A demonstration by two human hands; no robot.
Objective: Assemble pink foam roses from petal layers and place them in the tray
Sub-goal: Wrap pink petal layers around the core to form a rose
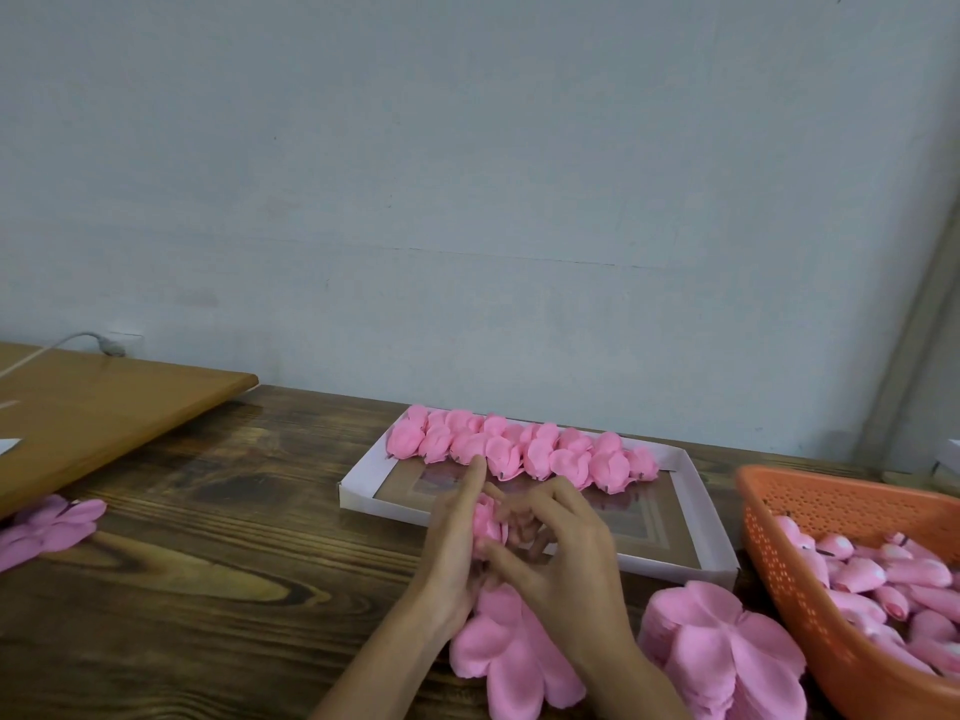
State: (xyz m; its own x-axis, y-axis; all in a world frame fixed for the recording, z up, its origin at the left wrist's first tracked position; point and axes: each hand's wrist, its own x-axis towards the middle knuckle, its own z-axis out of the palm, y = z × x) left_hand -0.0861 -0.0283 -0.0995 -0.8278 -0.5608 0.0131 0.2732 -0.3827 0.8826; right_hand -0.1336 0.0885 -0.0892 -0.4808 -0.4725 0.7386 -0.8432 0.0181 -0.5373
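Assembly is the step in hand, on a dark-stained wooden tabletop (218, 511). At its far edge a shallow white cardboard tray (696, 501) holds one row of finished pink foam roses (519, 449) along its back wall, most of the floor bare. An orange perforated plastic basket (779, 543) of pink buds sits right, a stack of flat pink petal layers (727, 646) beside it. The left hand (457, 553) cups a half-formed pink rose (488, 517), forefinger extended; the right hand (561, 553) pinches at its base, a petal layer (514, 657) hanging beneath. Next, likely, wrap that layer up snugly, then set the rose down.
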